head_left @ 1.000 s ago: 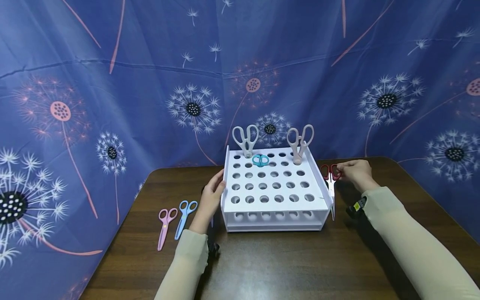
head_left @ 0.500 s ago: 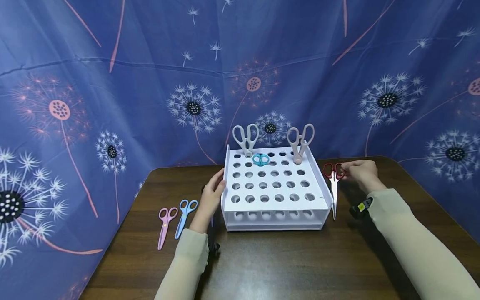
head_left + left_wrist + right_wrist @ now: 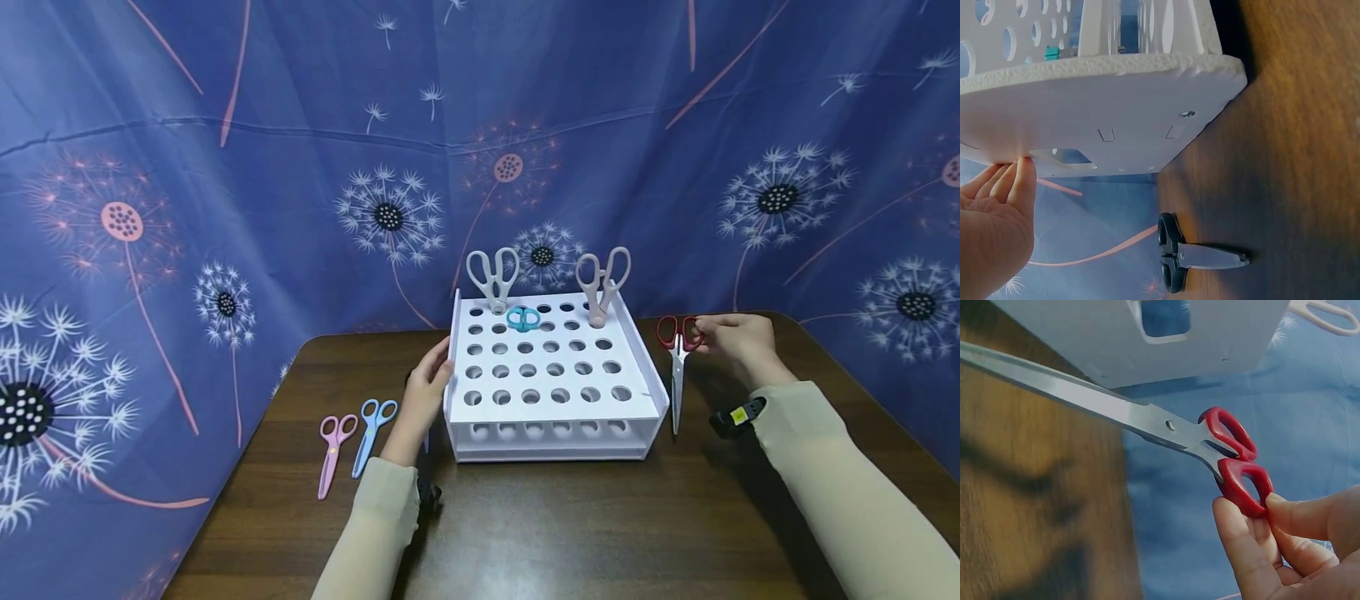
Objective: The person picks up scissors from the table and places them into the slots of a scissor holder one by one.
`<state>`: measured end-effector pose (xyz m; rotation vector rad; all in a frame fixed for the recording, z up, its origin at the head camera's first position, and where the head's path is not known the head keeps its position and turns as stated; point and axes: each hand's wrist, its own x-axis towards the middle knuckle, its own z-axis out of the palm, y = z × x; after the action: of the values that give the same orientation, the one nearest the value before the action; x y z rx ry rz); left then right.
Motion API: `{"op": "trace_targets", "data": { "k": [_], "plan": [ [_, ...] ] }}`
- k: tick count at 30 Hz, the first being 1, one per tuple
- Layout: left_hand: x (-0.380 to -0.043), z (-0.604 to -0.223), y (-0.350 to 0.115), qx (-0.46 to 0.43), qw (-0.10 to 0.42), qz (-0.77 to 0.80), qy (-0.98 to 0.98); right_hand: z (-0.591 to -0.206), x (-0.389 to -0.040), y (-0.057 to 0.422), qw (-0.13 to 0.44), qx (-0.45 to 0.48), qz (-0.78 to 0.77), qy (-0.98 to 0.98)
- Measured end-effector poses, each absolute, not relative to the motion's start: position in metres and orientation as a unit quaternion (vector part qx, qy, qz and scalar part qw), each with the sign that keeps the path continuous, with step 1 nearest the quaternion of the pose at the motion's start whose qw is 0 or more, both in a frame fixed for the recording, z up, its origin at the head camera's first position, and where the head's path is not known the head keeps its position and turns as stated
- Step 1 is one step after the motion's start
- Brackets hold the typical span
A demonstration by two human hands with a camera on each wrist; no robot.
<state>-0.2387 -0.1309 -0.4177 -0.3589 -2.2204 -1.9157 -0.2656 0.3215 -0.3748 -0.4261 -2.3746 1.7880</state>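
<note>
My right hand [image 3: 738, 342] pinches one loop of a pair of red-handled scissors [image 3: 678, 358]. They hang blades down, just right of a white rack [image 3: 536, 360] with rows of round holes. In the right wrist view, the thumb [image 3: 1304, 515] and fingers grip the lower red loop, and the long silver blades [image 3: 1104, 406] lie together. With fairly straight fingers, my left hand [image 3: 424, 396] touches the rack's left side, beside a cut-out in the left wrist view. Two pale-handled scissors [image 3: 495, 279] [image 3: 602, 283] and small teal-handled scissors [image 3: 523, 318] stand in its holes.
Pink scissors [image 3: 332, 454] and blue scissors [image 3: 371, 437] lie on the brown wooden table [image 3: 555, 525], left of my left hand. Black-handled scissors [image 3: 1185, 256] are by the rack's left side, mostly hidden in the head view. A blue dandelion-print cloth [image 3: 300, 208] hangs behind.
My right hand has moved a little to the right with the red-handled scissors, widening the gap to the rack. The left hand and the rack stay in place.
</note>
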Motion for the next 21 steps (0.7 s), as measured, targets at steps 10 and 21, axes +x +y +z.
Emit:
{"op": "trace_targets", "data": {
  "k": [10, 21],
  "plan": [
    [-0.241, -0.417, -0.134, -0.110, 0.074, -0.653, -0.746, -0.366, -0.258, 0.316, 0.091, -0.151, 0.608, -0.774],
    [-0.239, -0.417, -0.132, -0.121, 0.085, -0.649, -0.746, -0.357, -0.247, 0.309, 0.140, -0.154, 0.643, -0.737]
  ]
}}
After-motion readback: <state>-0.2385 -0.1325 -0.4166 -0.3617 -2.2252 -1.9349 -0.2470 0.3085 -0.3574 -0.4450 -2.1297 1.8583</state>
